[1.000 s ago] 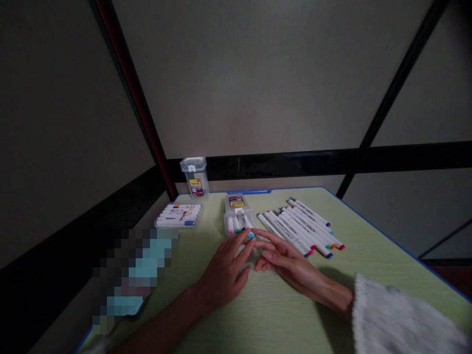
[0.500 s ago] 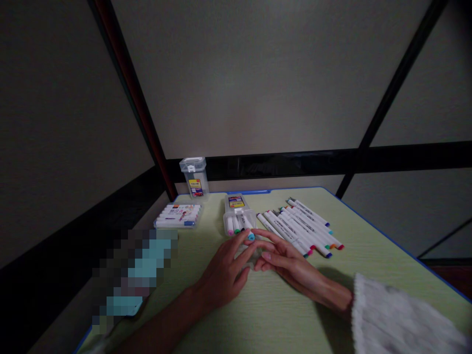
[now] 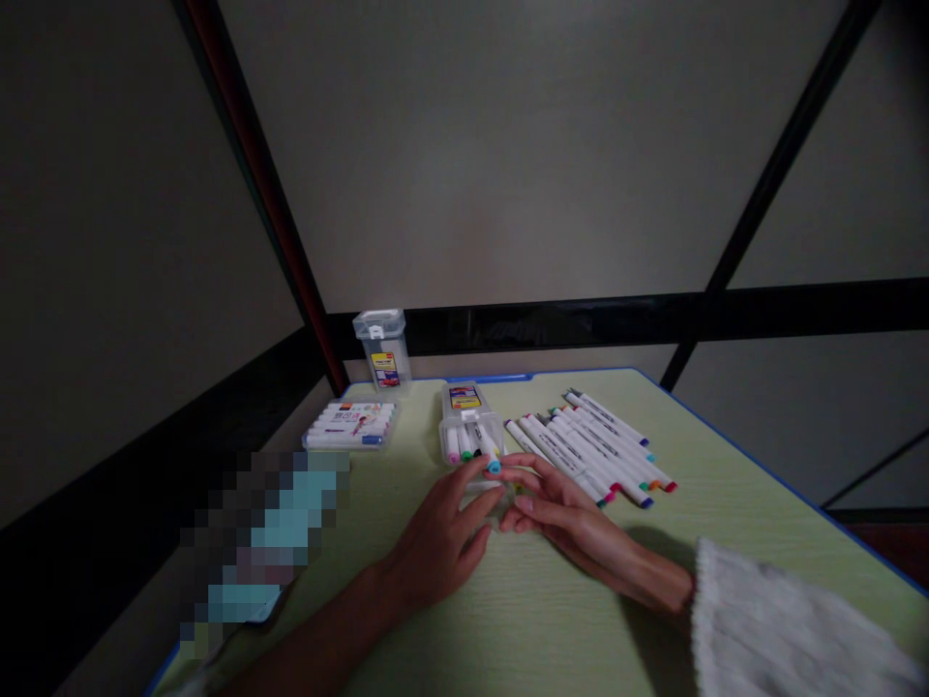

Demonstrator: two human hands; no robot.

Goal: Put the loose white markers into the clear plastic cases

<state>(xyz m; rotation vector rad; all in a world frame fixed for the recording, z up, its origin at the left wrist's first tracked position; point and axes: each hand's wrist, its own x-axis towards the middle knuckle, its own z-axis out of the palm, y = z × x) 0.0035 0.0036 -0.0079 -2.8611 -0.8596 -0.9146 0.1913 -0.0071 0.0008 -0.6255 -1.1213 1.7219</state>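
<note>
A clear plastic marker box (image 3: 465, 397) lies on its side with its mouth facing me, several white markers inside. One marker with a light blue end (image 3: 494, 467) sticks out at the mouth. My left hand (image 3: 442, 528) is at its left, fingers spread, index fingertip touching or nearly touching that end. From the right my right hand (image 3: 562, 508) reaches in, fingers loosely curved and apart, fingertips beside the same marker. Below, the box's clear lid (image 3: 483, 503) shows partly between the hands. A small yellow spot by my right fingers is too small to name.
Several loose white markers (image 3: 587, 440) with coloured ends lie in a row at the right. An upright clear box (image 3: 384, 353) stands at the back left, behind a flat marker set (image 3: 352, 424). A pixelated light blue object (image 3: 290, 523) lies at the left table edge.
My right fingers have shifted slightly and opened a little from the blue-ended marker. A small yellow spot now shows beside them. My left hand has hardly moved.
</note>
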